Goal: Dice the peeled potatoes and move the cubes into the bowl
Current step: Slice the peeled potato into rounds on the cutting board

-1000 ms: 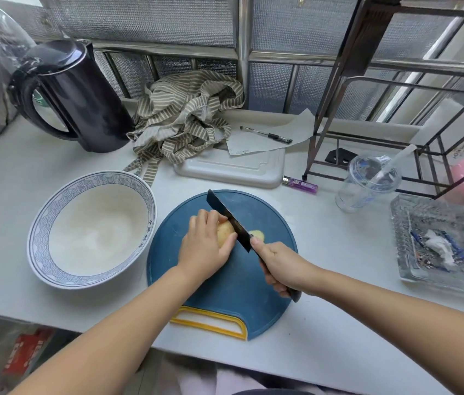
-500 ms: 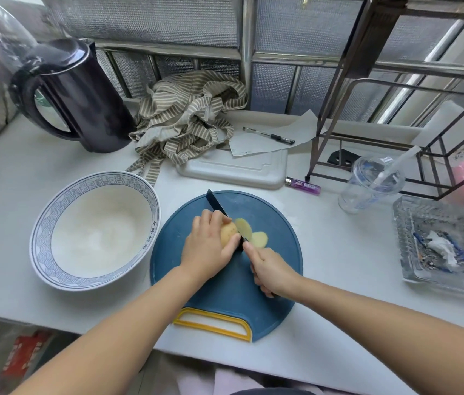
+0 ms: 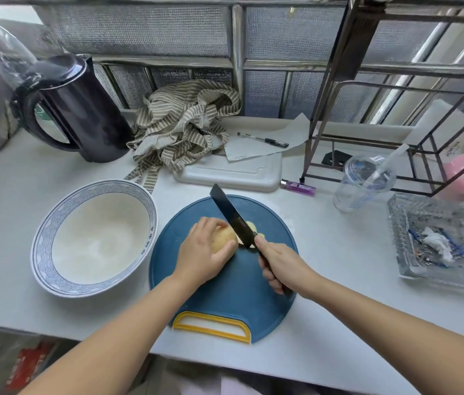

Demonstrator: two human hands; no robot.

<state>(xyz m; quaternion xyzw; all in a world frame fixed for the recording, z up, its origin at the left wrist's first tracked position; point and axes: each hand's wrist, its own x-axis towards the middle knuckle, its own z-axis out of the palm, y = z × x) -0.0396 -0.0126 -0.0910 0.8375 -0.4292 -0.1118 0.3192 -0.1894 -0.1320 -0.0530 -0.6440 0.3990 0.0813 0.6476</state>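
The white counter [image 3: 339, 252] carries a black kettle [image 3: 82, 109] at back left, a heaped striped apron [image 3: 185, 124], a blue-rimmed bowl [image 3: 43, 238], a round blue cutting board [image 3: 225, 289] just beside it, a white cutting board [image 3: 233, 175], a purple lighter [image 3: 297, 187], a lidded plastic cup [image 3: 361, 183], a glass dish [image 3: 413, 269] and a metal rack [image 3: 313, 143].

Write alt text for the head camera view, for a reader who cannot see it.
On a round blue cutting board, the left hand holds a peeled potato while the right hand grips a black knife angled over its cut end, slices lying just beyond. An empty blue-rimmed bowl sits left of the board.
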